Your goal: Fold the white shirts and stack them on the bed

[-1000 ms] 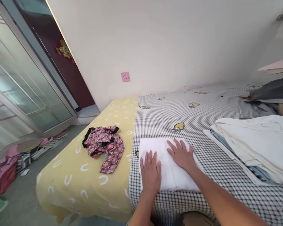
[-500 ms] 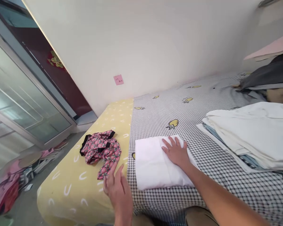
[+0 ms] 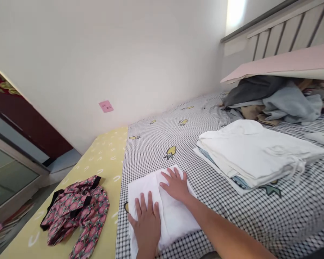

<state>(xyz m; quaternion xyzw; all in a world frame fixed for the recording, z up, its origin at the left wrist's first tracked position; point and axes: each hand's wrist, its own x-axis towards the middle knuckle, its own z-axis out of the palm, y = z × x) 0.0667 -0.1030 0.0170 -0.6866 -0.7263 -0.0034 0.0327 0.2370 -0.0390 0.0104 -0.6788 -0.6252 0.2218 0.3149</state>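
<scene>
A folded white cloth item [image 3: 175, 219] lies flat on the checked bedding, a fold line running down its middle. My left hand [image 3: 148, 223] rests on its left half, palm down with fingers spread. On the right half, near the far edge, my right hand [image 3: 176, 185] lies flat, its fingers apart. Both hands touch the fabric and grip nothing. To the left, a crumpled pink patterned garment with black cuffs [image 3: 77, 212] lies on the yellow sheet. A stack of folded white clothes [image 3: 253, 149], with some blue cloth between the layers, sits to the right.
The bed has a yellow sheet [image 3: 108, 151] on the left and checked bedding [image 3: 151, 151] on the right. Grey and brown clothes [image 3: 288, 102] are heaped at the back right under a pink board-like sheet [image 3: 286, 63]. A white wall [image 3: 140, 54] carries a pink note [image 3: 106, 106].
My left hand has moved from above the yellow sheet onto the folded white cloth. My right hand stays on that cloth. The view has turned to the right.
</scene>
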